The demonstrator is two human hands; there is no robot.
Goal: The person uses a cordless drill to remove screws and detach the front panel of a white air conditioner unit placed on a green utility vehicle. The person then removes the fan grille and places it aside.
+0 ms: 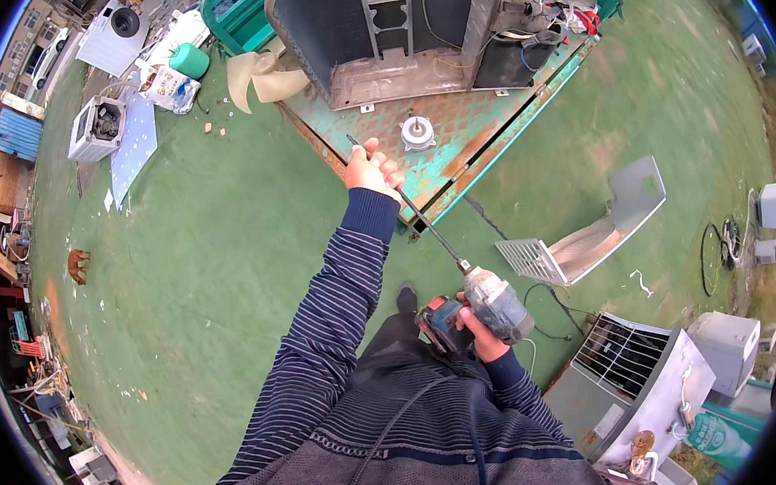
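Observation:
My right hand (482, 338) is wrapped round the handle of a grey cordless impact driver (498, 304) with a red-and-black battery (440, 321). A long thin driver bit (436, 234) runs from its chuck up and to the left. Around the far part of that bit, close to its tip, my left hand (375, 168) is closed. Just beyond the left hand, a round silver motor (417, 134) lies on the rusty green platform (456, 148), its shaft pointing up. The bit's tip is apart from the motor.
An opened air-conditioner casing (392, 70) stands on the platform, beside a beige fan blade (266, 81). On the green floor lie a bent metal panel (594, 231) at right and a white appliance (100, 127) at left. A grille-fronted unit (619, 370) sits near my right side.

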